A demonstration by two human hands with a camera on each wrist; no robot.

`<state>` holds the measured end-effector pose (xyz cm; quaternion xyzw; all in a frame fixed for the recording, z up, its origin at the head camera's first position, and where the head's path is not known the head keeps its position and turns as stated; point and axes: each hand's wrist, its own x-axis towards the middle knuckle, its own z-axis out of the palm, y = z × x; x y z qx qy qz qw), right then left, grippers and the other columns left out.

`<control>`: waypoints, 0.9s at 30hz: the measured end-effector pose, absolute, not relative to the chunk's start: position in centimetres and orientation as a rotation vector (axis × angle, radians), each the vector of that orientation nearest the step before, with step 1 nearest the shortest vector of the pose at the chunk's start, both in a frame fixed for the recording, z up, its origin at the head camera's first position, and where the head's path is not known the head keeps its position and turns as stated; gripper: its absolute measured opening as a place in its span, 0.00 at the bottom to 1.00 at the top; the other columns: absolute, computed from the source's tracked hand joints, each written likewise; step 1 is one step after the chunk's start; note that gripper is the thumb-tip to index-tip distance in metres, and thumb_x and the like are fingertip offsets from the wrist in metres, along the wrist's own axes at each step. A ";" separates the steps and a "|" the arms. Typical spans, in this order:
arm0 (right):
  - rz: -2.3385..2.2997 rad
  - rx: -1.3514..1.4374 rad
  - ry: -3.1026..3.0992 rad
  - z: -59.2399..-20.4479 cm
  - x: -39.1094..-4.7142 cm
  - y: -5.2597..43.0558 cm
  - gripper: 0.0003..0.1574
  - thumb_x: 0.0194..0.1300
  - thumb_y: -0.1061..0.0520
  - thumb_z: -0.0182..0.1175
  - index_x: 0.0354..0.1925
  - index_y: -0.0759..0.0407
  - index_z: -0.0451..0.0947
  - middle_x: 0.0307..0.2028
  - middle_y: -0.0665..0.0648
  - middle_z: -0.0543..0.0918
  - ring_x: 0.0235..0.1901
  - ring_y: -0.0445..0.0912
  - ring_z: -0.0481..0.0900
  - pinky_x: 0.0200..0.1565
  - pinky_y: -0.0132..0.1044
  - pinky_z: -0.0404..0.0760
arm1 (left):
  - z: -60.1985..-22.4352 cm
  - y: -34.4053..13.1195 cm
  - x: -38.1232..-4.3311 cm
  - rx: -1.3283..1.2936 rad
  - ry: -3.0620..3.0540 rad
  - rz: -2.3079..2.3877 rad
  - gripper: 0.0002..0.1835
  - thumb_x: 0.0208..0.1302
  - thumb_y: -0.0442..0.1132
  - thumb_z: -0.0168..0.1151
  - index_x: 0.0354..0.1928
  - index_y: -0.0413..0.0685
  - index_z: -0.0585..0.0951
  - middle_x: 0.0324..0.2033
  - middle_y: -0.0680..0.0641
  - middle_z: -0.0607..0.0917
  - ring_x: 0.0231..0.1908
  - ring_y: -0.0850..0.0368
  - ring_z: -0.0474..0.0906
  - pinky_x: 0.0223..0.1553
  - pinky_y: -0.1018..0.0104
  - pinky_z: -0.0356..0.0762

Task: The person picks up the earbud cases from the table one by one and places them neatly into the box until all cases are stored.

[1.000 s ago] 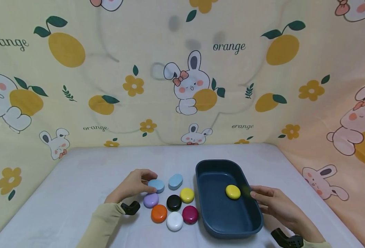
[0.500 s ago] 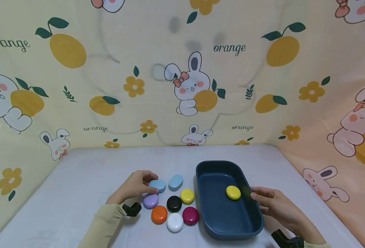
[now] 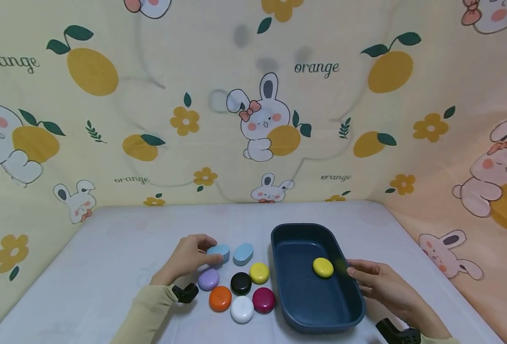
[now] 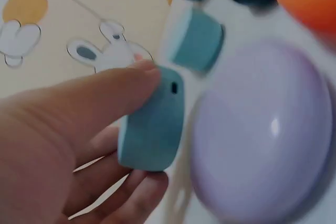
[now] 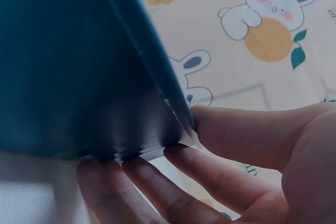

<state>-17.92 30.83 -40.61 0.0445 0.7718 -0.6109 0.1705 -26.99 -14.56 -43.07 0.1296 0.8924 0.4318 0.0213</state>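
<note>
My left hand [image 3: 190, 258] pinches a light blue oval block [image 4: 155, 124] between thumb and fingers; the left wrist view shows a small dark mark on its side. A second light blue oval block [image 3: 242, 254] lies to its right. Just in front of my left hand sits a glossy purple rounded piece [image 3: 208, 279]. On the right stands a dark blue rectangular tray [image 3: 309, 306] with a yellow rounded piece [image 3: 323, 267] inside. My right hand [image 3: 382, 284] touches the tray's right side, thumb at the rim and nearly straight fingers against the outer wall.
Several glossy round pieces lie left of the tray: yellow [image 3: 259, 273], black [image 3: 241, 284], orange [image 3: 220, 298], white [image 3: 242, 309] and dark red [image 3: 264, 300]. A white cloth covers the table [image 3: 128, 239]. Printed curtains [image 3: 219, 143] enclose the back and sides.
The held light blue block has shifted slightly right and now tilts up in my left fingers. My right hand and the tray stay in place.
</note>
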 end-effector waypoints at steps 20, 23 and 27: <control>-1.751 0.143 2.198 -40.6 -17.7 31.0 0.42 0.71 0.48 0.60 0.68 0.75 0.60 0.62 0.71 0.71 0.54 0.57 0.77 0.52 0.54 0.78 | -38.2 -1.1 -24.0 0.936 2.556 1.630 0.22 0.53 0.44 0.78 0.48 0.43 0.83 0.41 0.52 0.84 0.38 0.62 0.80 0.43 0.67 0.81; -1.747 0.147 2.198 -40.5 -17.7 30.9 0.42 0.70 0.47 0.60 0.68 0.75 0.60 0.62 0.71 0.71 0.55 0.57 0.77 0.53 0.55 0.78 | -38.8 0.0 -24.2 0.963 2.566 1.629 0.22 0.52 0.44 0.78 0.47 0.43 0.83 0.40 0.53 0.84 0.36 0.63 0.80 0.42 0.68 0.82; -1.742 0.158 2.206 -40.5 -17.7 30.8 0.42 0.70 0.46 0.60 0.68 0.74 0.61 0.63 0.71 0.70 0.57 0.58 0.75 0.53 0.56 0.77 | -39.8 0.8 -24.4 0.976 2.585 1.612 0.22 0.52 0.45 0.78 0.47 0.44 0.83 0.40 0.54 0.84 0.35 0.64 0.80 0.40 0.72 0.80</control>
